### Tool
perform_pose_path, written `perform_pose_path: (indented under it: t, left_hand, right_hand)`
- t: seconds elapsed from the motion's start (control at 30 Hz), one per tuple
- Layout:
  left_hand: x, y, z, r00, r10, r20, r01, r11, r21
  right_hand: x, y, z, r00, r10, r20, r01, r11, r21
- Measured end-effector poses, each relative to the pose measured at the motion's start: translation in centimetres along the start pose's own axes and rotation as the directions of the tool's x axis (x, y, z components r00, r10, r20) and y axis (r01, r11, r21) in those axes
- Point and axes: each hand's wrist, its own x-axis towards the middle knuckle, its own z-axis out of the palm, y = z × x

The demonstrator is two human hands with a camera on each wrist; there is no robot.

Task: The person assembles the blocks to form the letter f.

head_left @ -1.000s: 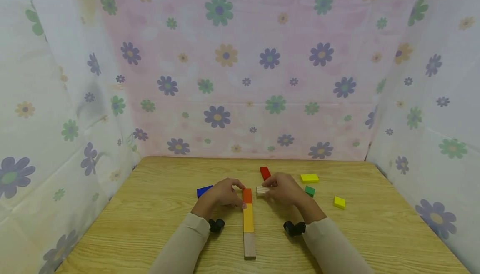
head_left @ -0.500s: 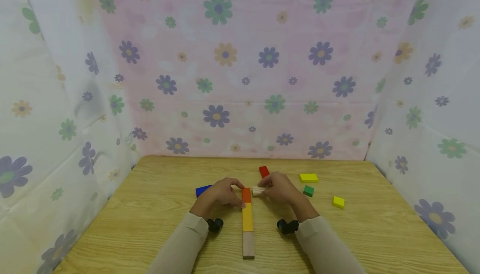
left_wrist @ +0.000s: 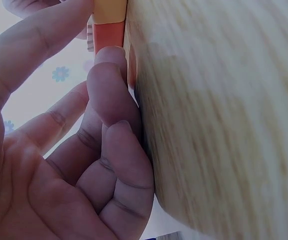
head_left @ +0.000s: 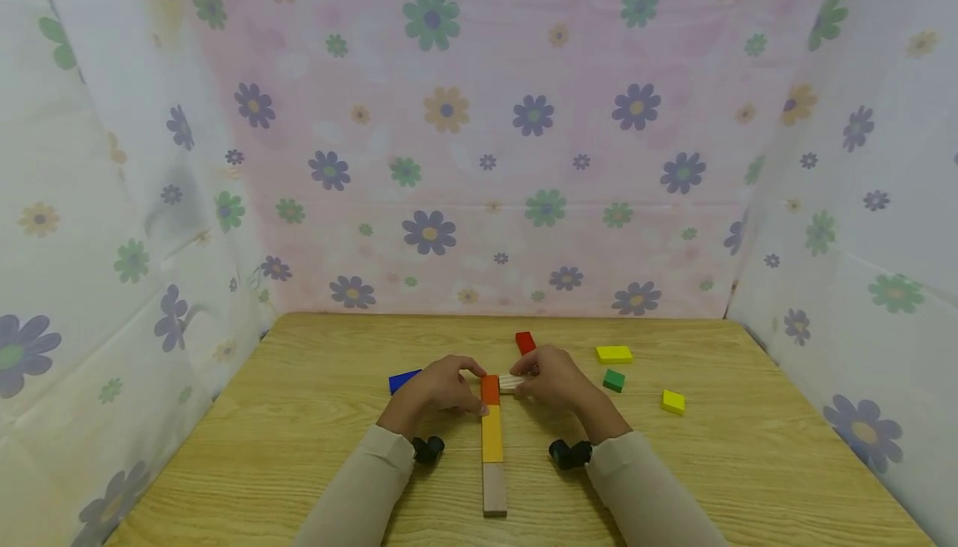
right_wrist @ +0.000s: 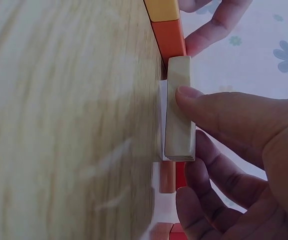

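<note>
On the wooden table [head_left: 284, 464] a straight row runs away from me: a plain wood block [head_left: 494, 489], an amber block [head_left: 491, 435] and an orange block [head_left: 490, 391] at the far end. My left hand [head_left: 441, 386] holds the orange block, index fingertip at its far end and thumb near its joint with the amber one. A pale ribbed wooden block [right_wrist: 179, 110] is pinched between thumb and fingers of my right hand [head_left: 560, 382]. Its left end meets the orange block's right side, crosswise to the row; whether they fully touch I cannot tell.
A blue block [head_left: 402, 381] lies partly behind the left hand. Beyond the right hand is a red block [head_left: 525, 341]. Further right lie a green block [head_left: 614, 381] and two yellow blocks, one farther back [head_left: 614, 355]. Flowered cloth [head_left: 479, 156] surrounds the table.
My right hand has slid the pale wooden block leftward, up to the orange block's side. The left hand has stayed in place on the row.
</note>
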Motion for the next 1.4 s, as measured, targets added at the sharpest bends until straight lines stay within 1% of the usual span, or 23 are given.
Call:
perform_pose_path:
  t: [0.5,0.77,1.4]
  left_hand:
    - [-0.05,0.05,-0.02,1.0,-0.003,0.002,0.003,1.0,-0.022]
    - [0.01,0.01,0.06,1.0,0.0,-0.002,0.0,1.0,-0.005]
    - [0.12,-0.06,-0.03,1.0,-0.013,0.003,0.013,1.0,-0.011]
  right_hand:
    - [-0.02,-0.01,0.19,1.0,0.001,0.004,-0.001,1.0,0.003]
    - [-0.11,-0.06,0.17,1.0,-0.003,0.009,0.003,1.0,0.013]
    - [-0.13,-0.13,0.36,1.0,0.008,0.013,-0.008,0.999,0.035]
